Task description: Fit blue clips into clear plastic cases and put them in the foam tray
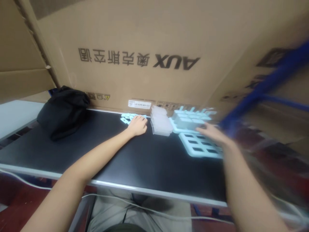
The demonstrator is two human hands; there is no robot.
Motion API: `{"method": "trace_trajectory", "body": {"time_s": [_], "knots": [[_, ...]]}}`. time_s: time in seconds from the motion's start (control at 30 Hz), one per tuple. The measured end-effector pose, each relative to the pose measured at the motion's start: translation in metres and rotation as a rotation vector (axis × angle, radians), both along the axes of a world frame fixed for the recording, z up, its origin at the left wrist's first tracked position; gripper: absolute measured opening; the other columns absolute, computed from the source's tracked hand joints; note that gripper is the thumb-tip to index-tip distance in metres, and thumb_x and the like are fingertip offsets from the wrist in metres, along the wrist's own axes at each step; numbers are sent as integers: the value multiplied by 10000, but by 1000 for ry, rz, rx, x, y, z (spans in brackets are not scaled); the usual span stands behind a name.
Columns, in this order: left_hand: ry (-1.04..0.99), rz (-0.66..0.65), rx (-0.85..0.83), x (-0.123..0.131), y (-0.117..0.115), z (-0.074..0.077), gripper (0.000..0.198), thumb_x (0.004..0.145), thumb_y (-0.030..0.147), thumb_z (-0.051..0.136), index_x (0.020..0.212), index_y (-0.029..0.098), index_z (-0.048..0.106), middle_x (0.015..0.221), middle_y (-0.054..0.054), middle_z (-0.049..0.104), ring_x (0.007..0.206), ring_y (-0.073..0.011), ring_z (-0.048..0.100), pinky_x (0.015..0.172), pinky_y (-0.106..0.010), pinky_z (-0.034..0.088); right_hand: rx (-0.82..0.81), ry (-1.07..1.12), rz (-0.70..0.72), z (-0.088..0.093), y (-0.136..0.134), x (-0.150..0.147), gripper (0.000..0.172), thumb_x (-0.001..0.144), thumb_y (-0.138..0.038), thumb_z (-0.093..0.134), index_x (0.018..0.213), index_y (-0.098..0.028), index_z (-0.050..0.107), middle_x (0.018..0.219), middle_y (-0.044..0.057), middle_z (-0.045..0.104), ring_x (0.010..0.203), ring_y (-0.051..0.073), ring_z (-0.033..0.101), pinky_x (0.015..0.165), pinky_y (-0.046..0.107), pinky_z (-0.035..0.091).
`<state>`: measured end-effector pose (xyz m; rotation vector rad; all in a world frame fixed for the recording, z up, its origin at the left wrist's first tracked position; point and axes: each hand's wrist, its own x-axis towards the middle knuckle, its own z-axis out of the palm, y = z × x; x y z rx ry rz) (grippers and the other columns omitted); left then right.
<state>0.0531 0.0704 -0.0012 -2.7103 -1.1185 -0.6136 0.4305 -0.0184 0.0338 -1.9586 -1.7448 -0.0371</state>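
My left hand [138, 125] is at the back of the black table, fingers curled down over a small pile of flat light-blue plastic pieces [125, 120]. What lies under its fingertips is hidden. My right hand [213, 132], smeared by motion, reaches to the near right side of a light-blue block mould [185, 120] with stick-like handles standing up from it. Its fingers are partly hidden, so I cannot tell whether they grip the mould. Just below lies a light-blue frame [193, 151] with rectangular openings. Between my hands stands a row of translucent plastic cases [161, 122].
A large cardboard box [135, 29] with upside-down print walls off the back. On the left a black cloth bundle [64, 111] rests on the black tabletop [145, 164]. A blue metal bar [265, 87] slants at the right. A white cable [135, 204] hangs along the front edge.
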Motion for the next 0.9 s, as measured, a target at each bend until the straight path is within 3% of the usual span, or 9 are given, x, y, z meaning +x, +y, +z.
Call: {"method": "trace_trajectory", "body": {"time_s": [0.23, 0.37, 0.57, 0.7, 0.8, 0.9], "knots": [[9, 2, 7, 0, 1, 1, 171, 940, 223, 500, 966, 196, 667, 1070, -130, 685, 1106, -311, 585, 1049, -484, 435, -205, -40, -202, -4, 12, -18, 493, 860, -655, 571, 827, -175, 678, 832, 204, 726, 841, 359, 707, 689, 417, 521], [-8, 19, 35, -1, -3, 6, 178, 978, 237, 475, 995, 204, 649, 1103, -121, 678, 1100, -300, 572, 1023, -473, 442, -222, -119, -267, -9, 18, -20, 611, 883, -628, 547, 1056, -65, 711, 976, 272, 743, 984, 389, 725, 771, 409, 533], [-159, 56, 166, -6, -12, 14, 290, 1077, 327, 357, 1032, 201, 614, 1094, -112, 662, 1065, -276, 561, 946, -431, 450, -216, -90, -295, -14, 19, -23, 725, 888, -597, 557, 1264, 19, 616, 1141, 320, 712, 1134, 422, 689, 905, 428, 522], [-194, 38, 177, -7, -13, 13, 289, 1078, 317, 356, 944, 203, 585, 1017, -108, 663, 1005, -269, 571, 897, -415, 449, -114, 29, -359, -8, 15, -29, 873, 876, -595, 565, 1420, 69, 405, 1238, 358, 656, 1164, 433, 666, 954, 451, 504], [-327, 15, 167, -8, -13, 18, 301, 1080, 316, 342, 876, 213, 538, 941, -94, 654, 952, -252, 581, 871, -399, 448, 39, 139, -414, 5, 7, -31, 798, 871, -531, 568, 1420, 15, 376, 1261, 336, 648, 1144, 409, 668, 925, 436, 511], [-562, 4, 94, -7, -16, 35, 308, 1091, 369, 323, 886, 225, 503, 893, -66, 648, 881, -224, 599, 814, -370, 450, 210, 166, -472, 21, -4, -46, 672, 852, -475, 559, 1363, -58, 430, 1216, 299, 670, 1080, 407, 670, 854, 442, 512]]}}
